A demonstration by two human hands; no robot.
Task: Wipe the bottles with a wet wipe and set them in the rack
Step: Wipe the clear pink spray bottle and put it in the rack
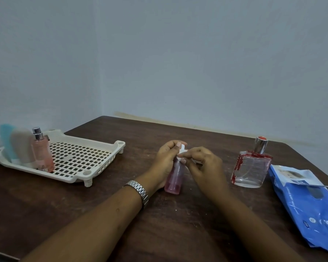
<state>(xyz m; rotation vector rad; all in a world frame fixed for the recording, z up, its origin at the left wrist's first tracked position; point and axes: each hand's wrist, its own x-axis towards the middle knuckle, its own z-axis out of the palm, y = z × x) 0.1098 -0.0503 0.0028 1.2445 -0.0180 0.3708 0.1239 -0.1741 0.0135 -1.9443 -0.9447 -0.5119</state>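
A small pink bottle [174, 179] with a white top is held tilted above the middle of the table. My left hand [166, 161] grips its upper part from the left. My right hand [204, 165] pinches a white wet wipe [182, 152] against the bottle's neck; most of the wipe is hidden by the fingers. The cream rack [80, 163] at the left holds a pink spray bottle [43, 152], a grey bottle [22, 146] and a blue bottle [6, 140]. A square clear glass bottle [251, 169] with red marks and a silver cap stands to the right.
A blue pack of wet wipes [309, 203] lies at the right edge of the dark wooden table [83, 208], its flap open. The table stands in a corner against pale blue walls. A metal watch [138, 190] is on my left wrist.
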